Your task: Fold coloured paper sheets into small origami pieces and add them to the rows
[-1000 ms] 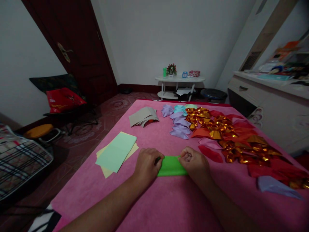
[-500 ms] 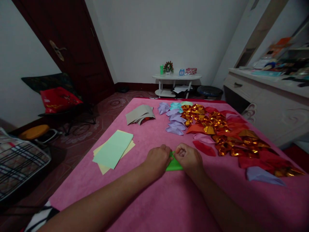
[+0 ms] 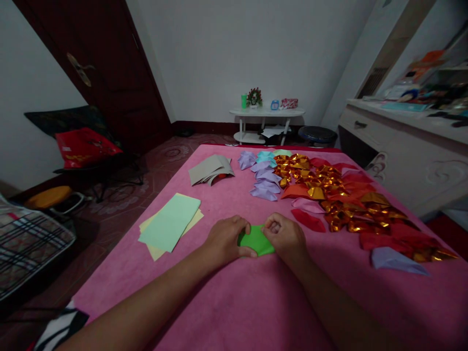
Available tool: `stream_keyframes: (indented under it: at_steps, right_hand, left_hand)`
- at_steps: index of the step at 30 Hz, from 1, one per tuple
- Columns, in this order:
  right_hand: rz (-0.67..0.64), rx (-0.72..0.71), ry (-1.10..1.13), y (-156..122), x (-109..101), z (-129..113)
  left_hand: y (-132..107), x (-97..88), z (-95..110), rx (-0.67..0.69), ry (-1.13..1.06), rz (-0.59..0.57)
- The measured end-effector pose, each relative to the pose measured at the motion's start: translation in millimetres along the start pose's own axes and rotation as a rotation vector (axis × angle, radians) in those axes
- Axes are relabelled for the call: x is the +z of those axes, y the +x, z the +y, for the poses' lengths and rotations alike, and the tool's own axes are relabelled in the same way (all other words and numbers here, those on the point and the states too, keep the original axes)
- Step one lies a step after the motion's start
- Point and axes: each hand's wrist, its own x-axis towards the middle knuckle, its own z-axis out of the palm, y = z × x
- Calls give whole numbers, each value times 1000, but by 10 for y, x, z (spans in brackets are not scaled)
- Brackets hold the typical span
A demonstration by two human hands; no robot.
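A bright green piece of folded paper lies on the pink cloth between my two hands. My left hand grips its left edge, thumb at the near side and fingers curled at the far side. My right hand pinches the paper's right side near the far corner, its fingers curled in. To the left lie a pale green sheet and yellow sheets beneath it. Right of my hands is a red folded paper piece, with a pink folded piece just behind.
Grey sheets lie fanned at the back left. Purple folded papers, shiny gold ones and red ones cover the right side of the pink-covered table. A white dresser stands at the right.
My left hand has shifted left and opened wider around the green paper's left edge, so more of the paper shows. My right hand still pinches its right side. The view tilts slightly.
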Motion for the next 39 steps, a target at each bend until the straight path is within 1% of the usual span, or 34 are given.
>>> stream_keyframes:
  at_steps: [3, 5, 7, 9, 10, 13, 15, 17, 19, 20, 23, 24, 25, 27, 29, 31, 32, 34, 35, 37, 39]
  right_hand:
    - [13, 4, 0, -8, -18, -5]
    - [11, 0, 10, -15, -36, -22]
    - [7, -12, 27, -23, -51, -42]
    - [6, -16, 47, -29, -53, -53]
    - [3, -15, 63, -29, -48, -52]
    - [-3, -4, 176, -18, -10, -21]
    - [16, 5, 317, -3, 24, 7]
    - [44, 3, 474, 15, 49, 24]
    - [80, -10, 602, 28, 52, 24]
    - [100, -13, 645, 33, 44, 17]
    - [162, -3, 738, 35, -14, -22]
    - [173, 5, 772, 33, -40, -39]
    - [186, 14, 807, 31, -63, -56]
    - [203, 24, 875, 24, -93, -88]
    - [167, 12, 920, 11, -80, -118]
    - [36, -11, 947, -14, -20, -153]
    - [-60, -15, 954, -35, 23, -176]
    - [-220, -7, 970, -91, 113, -235]
    - [-243, -2, 964, -124, 152, -269]
    - [-179, 4, 913, -185, 202, -333]
    - [-69, 25, 881, -225, 206, -372]
  left_hand:
    - [126, 56, 162, -96, 169, 27]
    - [147, 62, 171, -97, 188, 36]
    - [98, 33, 85, -23, 108, 26]
    - [2, -23, -52, 77, -27, 3]
    - [-52, -55, -118, 100, -84, -4]
    - [-173, -132, -237, 76, -223, 2]
    - [-187, -147, -245, 54, -268, 34]
    - [-150, -128, -230, 46, -278, 88]
    - [-88, -86, -222, 0, -308, 135]
    - [-57, -59, -224, -47, -355, 145]
    - [11, 16, -243, -221, -647, 142]
    - [24, 34, -247, -264, -758, 160]
    - [33, 46, -246, -297, -849, 202]
    - [46, 58, -224, -336, -972, 351]
    - [56, 62, -173, -359, -1043, 510]
    - [65, 70, -97, -359, -1093, 605]
    - [67, 78, -52, -349, -1100, 626]
    - [64, 100, 42, -315, -1079, 634]
    - [58, 113, 87, -294, -1068, 624]
    - [40, 137, 160, -260, -1060, 587]
    - [21, 151, 199, -244, -1070, 547]
